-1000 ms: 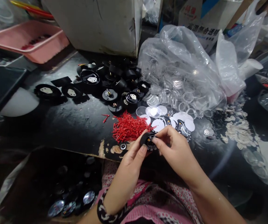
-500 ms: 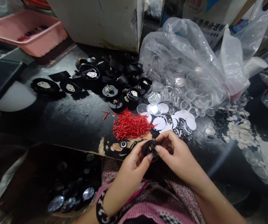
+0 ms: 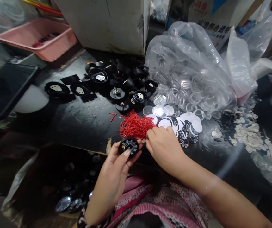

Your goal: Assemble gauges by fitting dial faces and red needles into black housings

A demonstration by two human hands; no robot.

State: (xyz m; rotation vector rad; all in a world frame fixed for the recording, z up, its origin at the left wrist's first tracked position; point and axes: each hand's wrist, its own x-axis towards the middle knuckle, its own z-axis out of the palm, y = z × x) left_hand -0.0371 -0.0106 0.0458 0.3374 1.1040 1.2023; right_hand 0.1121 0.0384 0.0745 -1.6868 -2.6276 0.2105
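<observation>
Presently, the left hand (image 3: 118, 163) pinches a round black gauge (image 3: 129, 145) with white printed marks, the thumb pressed over its lower face, on the near side of a heap of thin red plastic pointers (image 3: 134, 126). The right hand (image 3: 165, 148) is at the heap's right edge. I judge that the step is picking one pointer, which calls for a fine grip. The right fingertips are hidden, so I cannot tell whether they pinch anything; the gauge's back is also out of sight.

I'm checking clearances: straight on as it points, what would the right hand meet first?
The right hand would likely meet the pile of red pieces first; depth is unclear, so it may already touch.
</observation>
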